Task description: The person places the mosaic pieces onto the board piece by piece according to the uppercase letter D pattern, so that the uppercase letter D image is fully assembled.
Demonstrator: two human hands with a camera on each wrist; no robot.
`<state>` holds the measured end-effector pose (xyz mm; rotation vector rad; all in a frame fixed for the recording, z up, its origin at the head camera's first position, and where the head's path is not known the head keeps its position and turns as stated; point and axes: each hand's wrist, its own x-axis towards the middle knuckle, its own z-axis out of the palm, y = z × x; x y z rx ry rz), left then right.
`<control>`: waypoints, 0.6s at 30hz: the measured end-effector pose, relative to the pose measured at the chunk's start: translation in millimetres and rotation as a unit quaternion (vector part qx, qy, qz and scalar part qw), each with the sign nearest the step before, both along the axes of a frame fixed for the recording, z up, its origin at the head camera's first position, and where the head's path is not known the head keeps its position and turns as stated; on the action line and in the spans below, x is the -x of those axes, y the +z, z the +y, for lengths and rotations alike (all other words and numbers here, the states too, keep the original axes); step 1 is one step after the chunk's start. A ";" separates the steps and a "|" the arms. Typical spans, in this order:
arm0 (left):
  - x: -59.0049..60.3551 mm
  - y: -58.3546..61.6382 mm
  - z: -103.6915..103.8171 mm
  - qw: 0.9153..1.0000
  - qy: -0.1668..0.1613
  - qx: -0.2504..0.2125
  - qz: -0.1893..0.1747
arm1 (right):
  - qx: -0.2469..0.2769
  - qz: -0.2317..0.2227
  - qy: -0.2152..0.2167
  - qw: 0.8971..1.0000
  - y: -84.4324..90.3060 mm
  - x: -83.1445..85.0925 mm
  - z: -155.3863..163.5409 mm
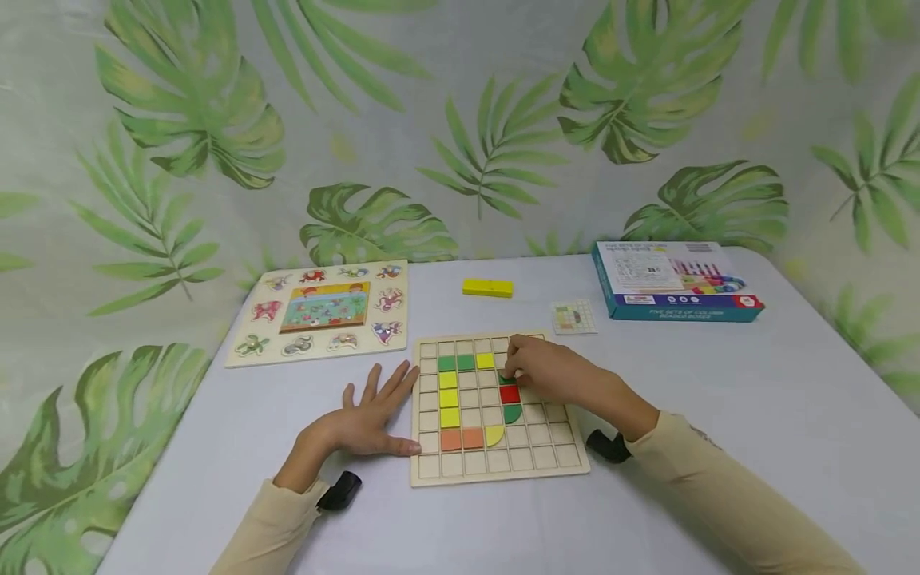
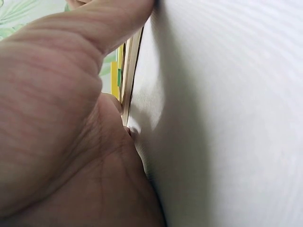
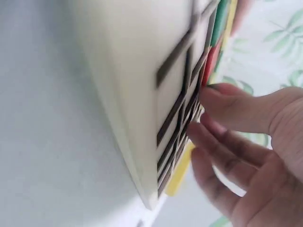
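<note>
A wooden grid board (image 1: 499, 471) lies on the table with coloured tiles in its cells. Green squares (image 1: 465, 362), yellow squares (image 1: 449, 398), orange squares (image 1: 473, 438), a red square (image 1: 509, 394), a yellow quarter-circle (image 1: 494, 435) and a green quarter-circle (image 1: 513, 414) form a ring. My right hand (image 1: 549, 369) reaches over the board's right side, thumb and fingertips pinching a green tile (image 1: 506, 379) just above the red square; its shape is mostly hidden. My left hand (image 1: 370, 419) rests with fingers spread at the board's left edge, thumb and fingertips touching it.
Behind the board are a yellow block (image 1: 488, 287) and a small pattern card (image 1: 574, 317). A sea-animal puzzle board (image 1: 323, 307) lies at the back left, a boxed toy set (image 1: 676, 281) at the back right. A leaf-printed cloth (image 1: 489, 160) hangs behind the table.
</note>
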<state>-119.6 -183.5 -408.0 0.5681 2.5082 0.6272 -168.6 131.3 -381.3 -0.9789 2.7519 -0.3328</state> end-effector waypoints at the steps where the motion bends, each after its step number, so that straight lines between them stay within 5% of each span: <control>1: 0.5 0.1 -0.4 1.000 0.001 0.000 0.002 | -0.004 0.003 0.003 1.000 0.3 -0.5 1.2; 12: 2.0 -5.5 -0.2 1.000 -0.002 0.002 -0.002 | -0.102 0.083 0.087 0.987 5.0 -32.6 18.1; 18: 2.2 -5.4 -1.0 1.000 0.001 0.001 0.002 | -0.098 0.052 0.059 0.992 5.9 -36.1 22.0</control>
